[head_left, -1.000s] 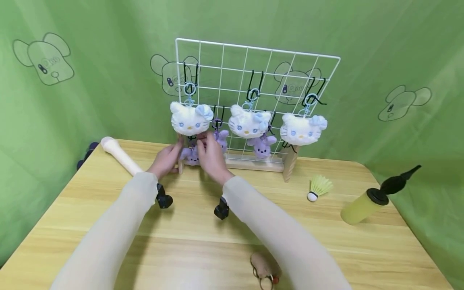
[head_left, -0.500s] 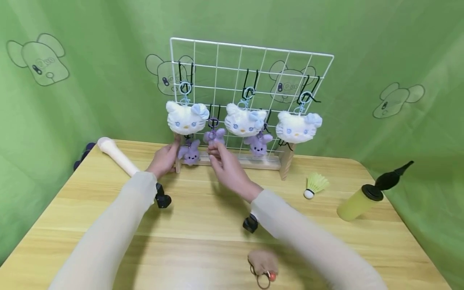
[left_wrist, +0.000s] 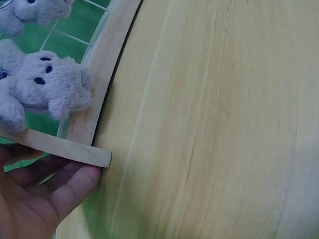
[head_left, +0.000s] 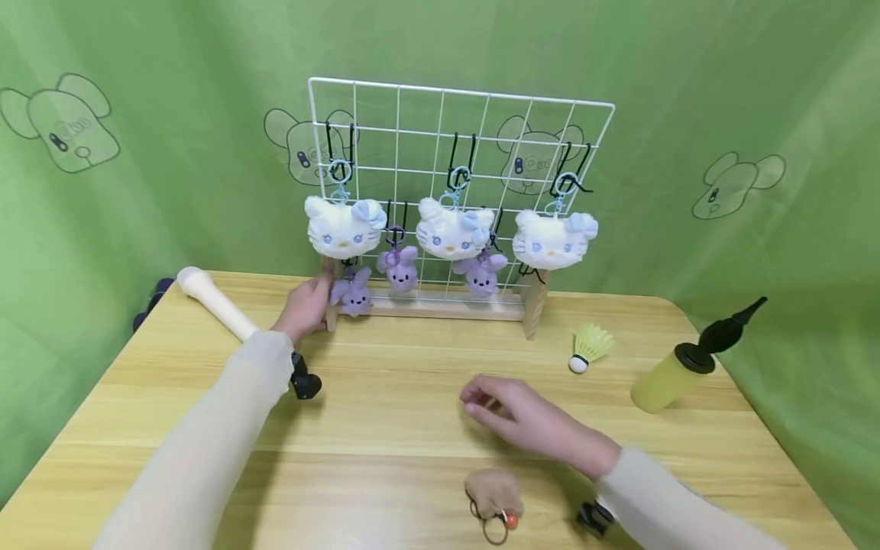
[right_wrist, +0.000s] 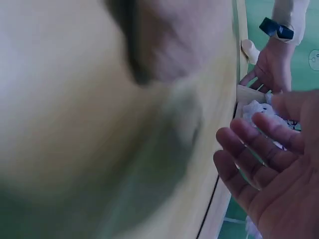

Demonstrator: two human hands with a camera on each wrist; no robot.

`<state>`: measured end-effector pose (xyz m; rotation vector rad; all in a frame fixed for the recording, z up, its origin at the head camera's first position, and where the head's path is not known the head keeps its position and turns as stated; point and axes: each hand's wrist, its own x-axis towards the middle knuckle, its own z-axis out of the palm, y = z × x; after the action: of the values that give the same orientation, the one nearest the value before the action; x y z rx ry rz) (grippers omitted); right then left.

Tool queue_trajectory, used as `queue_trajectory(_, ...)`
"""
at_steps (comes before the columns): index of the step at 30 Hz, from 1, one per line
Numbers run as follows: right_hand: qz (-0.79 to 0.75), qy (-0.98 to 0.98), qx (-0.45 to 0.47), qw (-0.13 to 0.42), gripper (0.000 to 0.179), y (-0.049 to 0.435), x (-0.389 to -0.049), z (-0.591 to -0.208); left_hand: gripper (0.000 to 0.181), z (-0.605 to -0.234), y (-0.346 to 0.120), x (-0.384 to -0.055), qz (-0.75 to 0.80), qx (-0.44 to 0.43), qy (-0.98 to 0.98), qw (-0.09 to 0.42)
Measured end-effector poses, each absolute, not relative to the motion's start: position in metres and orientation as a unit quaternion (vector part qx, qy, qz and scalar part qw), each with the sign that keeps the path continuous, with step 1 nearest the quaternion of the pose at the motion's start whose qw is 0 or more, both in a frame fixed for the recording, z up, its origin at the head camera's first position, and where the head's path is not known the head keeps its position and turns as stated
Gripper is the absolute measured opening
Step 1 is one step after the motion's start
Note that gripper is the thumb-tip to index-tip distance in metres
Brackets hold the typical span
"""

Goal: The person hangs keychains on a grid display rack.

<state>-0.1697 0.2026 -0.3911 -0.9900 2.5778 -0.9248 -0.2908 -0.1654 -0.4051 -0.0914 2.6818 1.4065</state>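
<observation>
A white wire grid rack (head_left: 443, 160) with a wooden base stands at the back of the table. My left hand (head_left: 305, 308) rests against its left wooden foot (left_wrist: 65, 147); in the left wrist view the fingers lie along the outer side of the wood. From hooks hang white cat-head plush keychains, left (head_left: 346, 227), middle (head_left: 454, 229) and right (head_left: 553, 239). Below them hang purple rabbit plush keychains, at left (head_left: 354, 294), middle (head_left: 400, 269) and right (head_left: 481, 275). Holding nothing, my right hand (head_left: 525, 415) is over the table with loosely bent fingers.
Near the front lies a brown plush keychain (head_left: 493, 493) with a ring and red bead. A yellow shuttlecock (head_left: 590, 347) and a yellow pump (head_left: 667, 380) with black nozzle are at right. A pale stick (head_left: 216, 300) lies left. Green curtain (head_left: 440, 38) surrounds the table.
My right hand has let go of the rabbit keychains and moved right and toward me. The middle rabbit now hangs uncovered. My left hand stays at the rack's foot; the head view shifted slightly.
</observation>
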Motion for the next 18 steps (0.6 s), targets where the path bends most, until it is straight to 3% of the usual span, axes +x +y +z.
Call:
queue_trajectory(6, -0.245, 0.884, -0.38, 0.121, 0.04, 0.231, -0.125, -0.395, 0.104, -0.405, -0.167, -0.292, 0.468, -0.033, 0.881, 0.06)
queue_trajectory(11, -0.212, 0.886, -0.36, 0.201, 0.062, 0.24, -0.102, -0.396, 0.104, -0.406, -0.164, -0.293, 0.464, -0.029, 0.884, 0.056)
queue_trajectory(13, -0.208, 0.881, -0.365, 0.218, 0.063, 0.242, -0.098, -0.396, 0.105, -0.408, -0.164, -0.293, 0.46, -0.027, 0.886, 0.054)
queue_trajectory(18, -0.209, 0.864, -0.403, 0.218, 0.047, 0.243, -0.098, -0.399, 0.103, -0.411, -0.164, -0.295, 0.461, -0.029, 0.886, 0.05)
